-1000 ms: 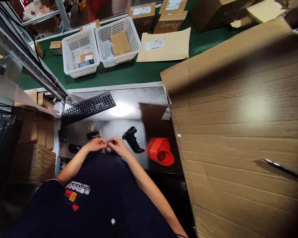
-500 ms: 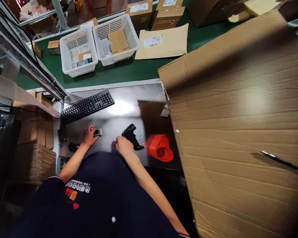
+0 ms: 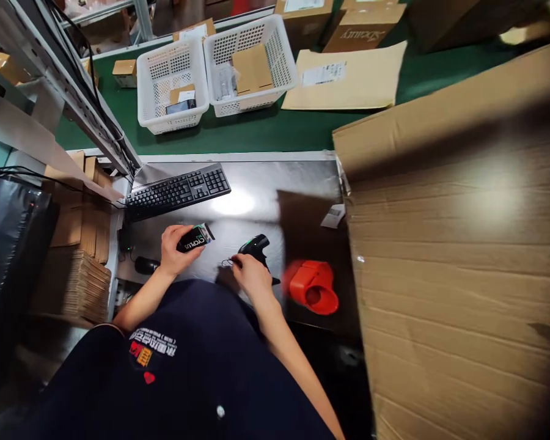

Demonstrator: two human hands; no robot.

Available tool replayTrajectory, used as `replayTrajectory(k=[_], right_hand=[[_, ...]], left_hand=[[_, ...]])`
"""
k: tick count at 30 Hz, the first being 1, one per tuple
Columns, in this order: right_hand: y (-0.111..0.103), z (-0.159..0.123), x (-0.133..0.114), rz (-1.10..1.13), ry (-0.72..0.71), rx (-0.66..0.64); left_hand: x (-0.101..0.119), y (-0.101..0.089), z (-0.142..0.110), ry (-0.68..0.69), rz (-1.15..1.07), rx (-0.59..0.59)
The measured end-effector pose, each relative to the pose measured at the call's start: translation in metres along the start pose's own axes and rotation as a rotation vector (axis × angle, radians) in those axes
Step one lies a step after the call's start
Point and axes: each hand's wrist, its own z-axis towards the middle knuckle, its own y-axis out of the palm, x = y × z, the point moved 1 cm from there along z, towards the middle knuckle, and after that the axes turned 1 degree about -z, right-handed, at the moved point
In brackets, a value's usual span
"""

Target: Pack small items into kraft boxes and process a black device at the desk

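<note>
The left hand [image 3: 174, 253] now grasps the black CYCPLUS box [image 3: 195, 239], raised off the bench [image 3: 256, 219]; a moment ago the box lay there under its fingers. It hangs between the keyboard [image 3: 181, 190], by the far left corner, and the near edge. Toward that edge, the right hand [image 3: 253, 278] still pinches a thin dark loop [image 3: 227, 263], now hiding part of the scanner [image 3: 255, 244].

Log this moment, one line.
left hand: holds CYCPLUS box | right hand: pinches thin dark loop | scanner: partly behind right hand
</note>
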Motion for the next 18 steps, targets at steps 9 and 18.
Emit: replayTrajectory(k=[9, 18], right_hand=[[0.008, 0.003, 0.009, 0.060, -0.089, 0.110], [-0.016, -0.007, -0.004, 0.427, -0.328, 0.330]], left_hand=[[0.017, -0.022, -0.002, 0.109, -0.091, 0.218], [0.014, -0.024, -0.002, 0.220, 0.007, 0.294]])
